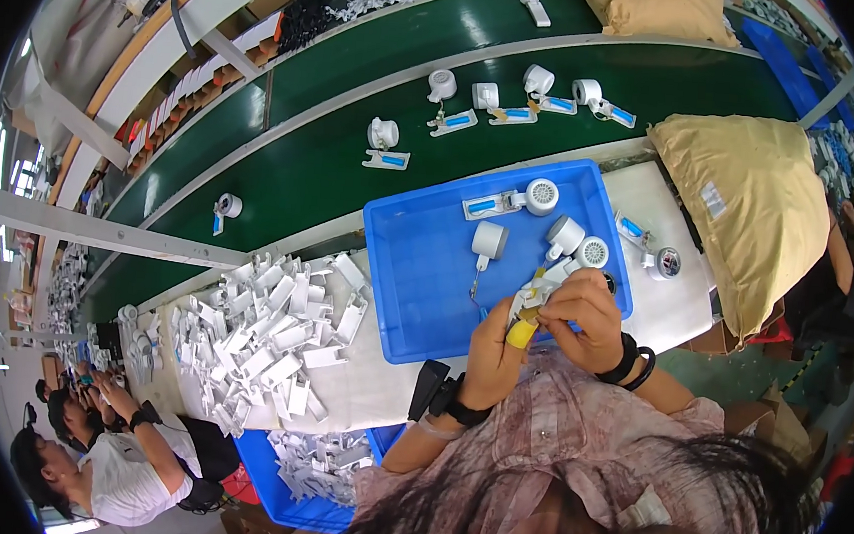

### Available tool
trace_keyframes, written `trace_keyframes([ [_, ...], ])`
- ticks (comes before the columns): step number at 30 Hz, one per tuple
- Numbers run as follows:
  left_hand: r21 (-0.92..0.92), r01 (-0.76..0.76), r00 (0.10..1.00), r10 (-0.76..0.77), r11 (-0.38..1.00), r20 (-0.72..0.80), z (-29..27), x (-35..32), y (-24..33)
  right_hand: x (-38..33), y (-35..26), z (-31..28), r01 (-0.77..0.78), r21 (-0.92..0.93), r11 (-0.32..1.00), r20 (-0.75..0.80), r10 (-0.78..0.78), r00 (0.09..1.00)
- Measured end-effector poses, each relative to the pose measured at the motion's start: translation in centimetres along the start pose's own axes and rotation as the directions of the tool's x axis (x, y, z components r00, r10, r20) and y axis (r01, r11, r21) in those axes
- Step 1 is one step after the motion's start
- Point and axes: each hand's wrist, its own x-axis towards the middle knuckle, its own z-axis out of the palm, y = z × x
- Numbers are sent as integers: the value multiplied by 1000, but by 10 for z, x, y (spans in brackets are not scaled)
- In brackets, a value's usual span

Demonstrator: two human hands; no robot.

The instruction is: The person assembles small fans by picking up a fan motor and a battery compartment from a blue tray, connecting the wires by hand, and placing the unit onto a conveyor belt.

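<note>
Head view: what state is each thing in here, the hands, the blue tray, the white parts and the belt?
Left hand: closed around a yellow-handled tool.
Right hand: gripping a small white part over the tray.
Blue tray: open, holding several round white units.
Pile of white parts: loose, heaped on the table.
Green belt: carrying spaced white units; whether it is moving cannot be told.
Tan bag: lying slumped on the table end.

Blue tray (417, 266), green belt (335, 159)

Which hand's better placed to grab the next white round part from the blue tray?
Right, probably. The right hand sits beside the white round part in the blue tray; the left hand is lower, gripping a yellow-handled tool.
</note>
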Motion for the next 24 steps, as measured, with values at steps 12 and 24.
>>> trace_keyframes([
  [12,191,-36,998,46,981,-50,-5,8,2,13,-6,1,85,-124,989,75,-76,994],
  [24,146,84,986,-103,986,128,-17,7,10,4,-1,5,48,-10,999,91,-47,995],
])
